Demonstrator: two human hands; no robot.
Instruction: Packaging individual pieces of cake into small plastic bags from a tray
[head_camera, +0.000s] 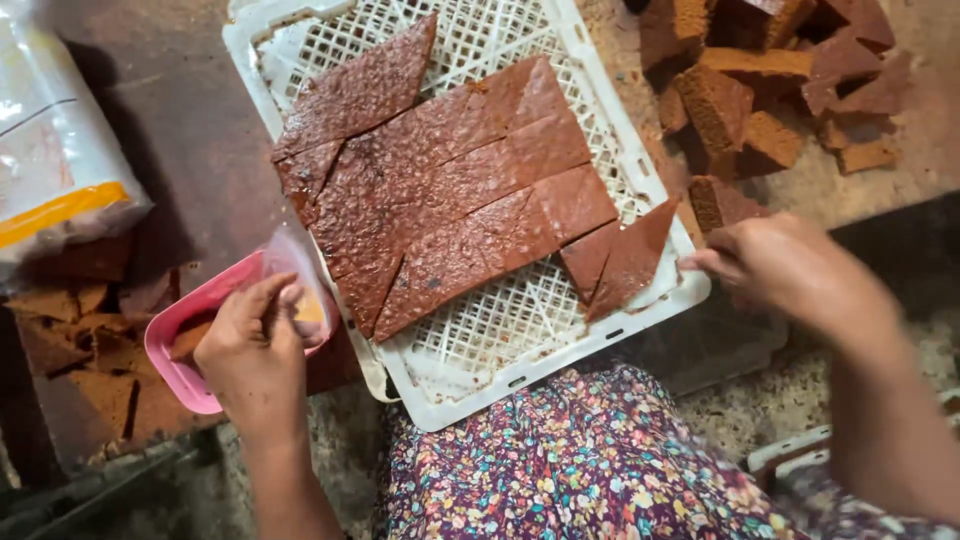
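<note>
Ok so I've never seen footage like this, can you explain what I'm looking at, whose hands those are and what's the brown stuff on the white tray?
This is a single picture from a camera worn on a person's head, looking down at their own two bare hands and flowered lap. No machine is involved. In the middle lies a white plastic lattice tray carrying flat reddish-brown slabs cut into angled pieces. The left hand reaches into a small pink tub lined with clear plastic, which holds some brown pieces. The right hand touches the tray's right edge beside a triangular piece. A heap of thicker brown blocks sits at upper right, and a white and yellow bag at far left.
</note>
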